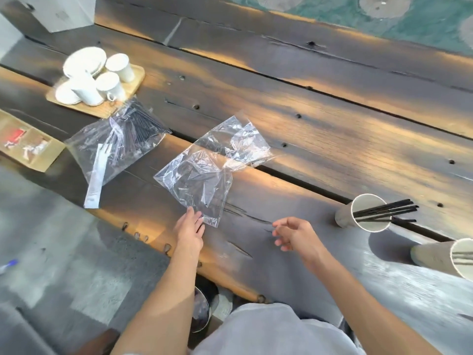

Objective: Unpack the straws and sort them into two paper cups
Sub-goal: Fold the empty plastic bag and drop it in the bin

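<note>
Your left hand (189,228) rests straight fingers on the near corner of the empty clear bag (204,172). Your right hand (294,233), right of that bag, hangs loosely curled, holding nothing. Farther right, the paper cup (358,216) holds black straws (386,211); a second cup (445,256) holds some too. Left of the bag, a full straw bag (120,142) lies unopened.

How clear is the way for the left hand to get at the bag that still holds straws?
Probably clear. The left hand rests on the emptied bag; the full straw bag lies up and to the left on the table, with nothing visible between them, though it may need a stretch.
</note>
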Tool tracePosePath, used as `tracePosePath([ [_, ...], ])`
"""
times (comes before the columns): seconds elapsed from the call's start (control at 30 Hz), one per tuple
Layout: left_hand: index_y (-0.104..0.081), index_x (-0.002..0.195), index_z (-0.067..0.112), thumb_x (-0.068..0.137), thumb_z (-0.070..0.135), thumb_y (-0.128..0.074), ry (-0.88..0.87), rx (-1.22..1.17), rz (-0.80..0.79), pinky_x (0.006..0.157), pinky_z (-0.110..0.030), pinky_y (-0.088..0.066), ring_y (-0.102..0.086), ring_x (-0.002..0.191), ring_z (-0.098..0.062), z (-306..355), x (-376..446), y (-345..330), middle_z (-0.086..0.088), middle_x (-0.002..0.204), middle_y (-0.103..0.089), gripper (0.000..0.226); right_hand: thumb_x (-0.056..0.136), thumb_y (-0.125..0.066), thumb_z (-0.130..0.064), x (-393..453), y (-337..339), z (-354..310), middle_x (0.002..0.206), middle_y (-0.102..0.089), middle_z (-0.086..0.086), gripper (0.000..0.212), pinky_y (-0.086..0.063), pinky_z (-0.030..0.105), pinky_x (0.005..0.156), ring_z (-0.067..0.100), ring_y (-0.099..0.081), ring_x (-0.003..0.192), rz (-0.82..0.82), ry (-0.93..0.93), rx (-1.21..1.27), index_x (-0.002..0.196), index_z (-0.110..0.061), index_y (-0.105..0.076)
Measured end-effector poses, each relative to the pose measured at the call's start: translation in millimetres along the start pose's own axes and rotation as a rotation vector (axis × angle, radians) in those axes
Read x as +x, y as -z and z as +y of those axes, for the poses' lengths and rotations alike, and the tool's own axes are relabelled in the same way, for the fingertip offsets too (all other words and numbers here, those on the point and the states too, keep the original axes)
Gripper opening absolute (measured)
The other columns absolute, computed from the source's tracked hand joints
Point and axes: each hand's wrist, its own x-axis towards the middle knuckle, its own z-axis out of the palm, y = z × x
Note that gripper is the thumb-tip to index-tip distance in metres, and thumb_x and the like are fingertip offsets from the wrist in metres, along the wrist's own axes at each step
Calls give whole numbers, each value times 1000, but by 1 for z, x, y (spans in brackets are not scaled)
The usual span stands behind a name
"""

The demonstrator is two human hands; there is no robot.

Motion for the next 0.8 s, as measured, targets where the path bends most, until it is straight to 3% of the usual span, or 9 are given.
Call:
tracePosePath([
  [0.17, -66, 110, 10, 90, 9, -71, 31, 30, -64, 81, -31, -53, -70, 96, -24, 6, 3, -10, -8, 94, -71, 21, 95, -54, -7, 17, -22, 5, 84, -68, 5, 12, -44, 23, 58, 15, -60, 67, 35, -81, 50, 98, -10, -65],
  [0.3, -66, 92, 8, 88, 3, -72, 157, -27, -251, 80, -30, -56, -68, 79, -20, -8, -24, -26, -9, 81, -70, 9, 94, -61, -22, 25, -36, 11, 97, -69, 5, 9, -48, 28, 68, 18, -63, 80, 51, -155, 134, 100, -16, -64],
  [0.43, -64, 87, 7, 90, 2, -68, 306, 14, -402, 66, -24, -59, -69, 77, -18, -34, -51, -38, -7, 73, -71, 7, 93, -63, -41, 28, -43, 18, 106, -72, 6, 30, -55, 37, 85, 25, -69, 96, 60, -204, 223, 109, -16, -63],
  [0.6, -67, 91, 4, 92, 7, -67, 395, 72, -478, 69, -26, -59, -70, 81, -21, -53, -66, -33, -9, 80, -73, 3, 96, -63, -15, 24, -32, 27, 75, -62, 9, 11, -49, 23, 56, 14, -59, 62, 185, -158, 408, 90, -6, -60],
  [0.7, -66, 100, 6, 97, 25, -61, 322, 72, -427, 74, -29, -56, -72, 83, -22, -48, -55, -26, -11, 95, -73, 19, 96, -60, -9, 20, -19, 38, 66, -57, 7, 10, -43, 20, 49, 11, -53, 55, 260, -136, 425, 88, -4, -60],
  [0.8, -67, 102, 6, 100, 29, -56, 193, 144, -389, 68, -27, -57, -76, 75, -18, -38, -45, -15, -9, 94, -76, 26, 94, -63, -10, 16, -8, 49, 63, -57, 4, 11, -41, 20, 48, 9, -52, 52, 314, -120, 345, 91, 1, -65],
])
